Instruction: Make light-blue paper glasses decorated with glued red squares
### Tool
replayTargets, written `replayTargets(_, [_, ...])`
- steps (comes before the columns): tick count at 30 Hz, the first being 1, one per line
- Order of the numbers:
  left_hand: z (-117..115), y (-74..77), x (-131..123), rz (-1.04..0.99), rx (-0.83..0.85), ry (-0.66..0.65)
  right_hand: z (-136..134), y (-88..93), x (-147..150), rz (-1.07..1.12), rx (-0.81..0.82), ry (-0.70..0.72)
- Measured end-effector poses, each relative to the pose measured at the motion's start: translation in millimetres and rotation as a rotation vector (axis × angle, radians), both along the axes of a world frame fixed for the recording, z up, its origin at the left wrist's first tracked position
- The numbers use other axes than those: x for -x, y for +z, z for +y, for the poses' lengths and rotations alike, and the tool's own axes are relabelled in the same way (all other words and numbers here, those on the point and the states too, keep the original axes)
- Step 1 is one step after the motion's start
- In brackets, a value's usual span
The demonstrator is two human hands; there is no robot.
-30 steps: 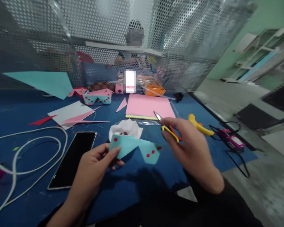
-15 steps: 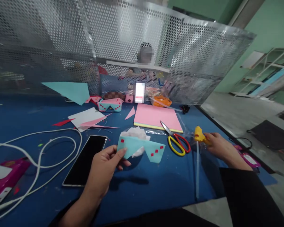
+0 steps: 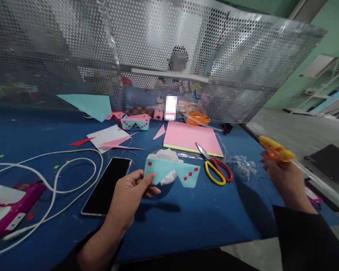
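Fingers of the left hand (image 3: 130,195) pinch the teal cutout (image 3: 173,171) — stretched crosswise — right hand (image 3: 279,177) gripping glue gun (image 3: 275,150).

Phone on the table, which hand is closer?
Left. The left hand is just right of the phone, holding a teal paper piece; the right hand is far right, gripping a glue gun.

Clear passage: the bare near edge of the blue table (image 3: 186,226), from the smartphone (image 3: 107,186) to the right corner, overhung by the left hand (image 3: 130,195) pinching a teal paper cutout (image 3: 172,171). White cable (image 3: 79,149) and a magenta device (image 3: 14,203) block the left edge. Scissors (image 3: 206,158), plastic film (image 3: 241,167) and a pink paper stack (image 3: 190,137) occupy the middle. A perforated metal screen (image 3: 59,49) closes the far edge. The right hand (image 3: 282,178) holds a yellow glue gun (image 3: 274,148) beyond the right edge.
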State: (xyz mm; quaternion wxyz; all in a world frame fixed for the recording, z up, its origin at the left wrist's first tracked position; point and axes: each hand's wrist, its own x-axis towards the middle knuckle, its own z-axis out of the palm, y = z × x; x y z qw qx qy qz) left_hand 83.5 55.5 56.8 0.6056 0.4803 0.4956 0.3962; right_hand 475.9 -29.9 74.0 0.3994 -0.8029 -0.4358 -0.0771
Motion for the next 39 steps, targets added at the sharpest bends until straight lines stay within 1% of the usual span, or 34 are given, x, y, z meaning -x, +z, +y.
replayTargets(2, [0,-0.4,0,-0.017,0.008,0.001,1,8.1,22,0.145,-0.097,0.073])
replayTargets(4, [0,-1.1,-1,-0.047,0.029,-0.007,-1,14.5,53,0.252,-0.161,0.170])
replayTargets(5, [0,-1.5,-1,-0.064,0.041,-0.012,-3,16.2,71,0.321,-0.159,0.242])
replayTargets(6, [0,-1.8,-1,-0.082,0.050,-0.016,-5,16.6,90,0.447,-0.215,0.322])
replayTargets(7, [0,-2.1,-1,-0.098,0.058,-0.019,-7,15.6,109,0.522,-0.202,0.436])
replayTargets(8, [0,-2.3,-1,-0.113,0.064,-0.020,-9,13.6,128,0.540,-0.131,0.547])
replayTargets(9, [-1,-2.3,-2,-0.127,0.068,-0.019,-10,10.8,146,0.533,-0.078,0.616])
replayTargets(11, [-1,-1.9,-2,-0.147,0.078,-0.021,-10,4.5,175,0.461,-0.023,0.754])
replayTargets(12, [0,-1.7,-2,-0.155,0.083,-0.025,-8,1.6,186,0.404,-0.004,0.825])
replayTargets(14, [0,-1.3,-2,-0.168,0.093,-0.034,-4,-3.2,200,0.298,0.019,0.916])
replayTargets(17, [2,-1.5,-1,-0.194,0.109,-0.059,2,-10.4,206,0.240,0.027,0.953])
replayTargets(23, [1,-2.8,-1,-0.226,0.168,-0.059,5,-26.2,203,0.186,0.040,0.888])
replayTargets(25, [0,-3.8,0,-0.221,0.179,-0.067,7,-29.0,202,0.165,0.042,0.892])
replayTargets(30, [-1,-4.4,0,-0.207,0.170,-0.107,12,-31.0,198,0.111,0.060,0.978])
replayTargets(39, [-1,-3.9,0,-0.192,0.133,-0.088,10,-30.8,198,0.103,0.105,0.949])
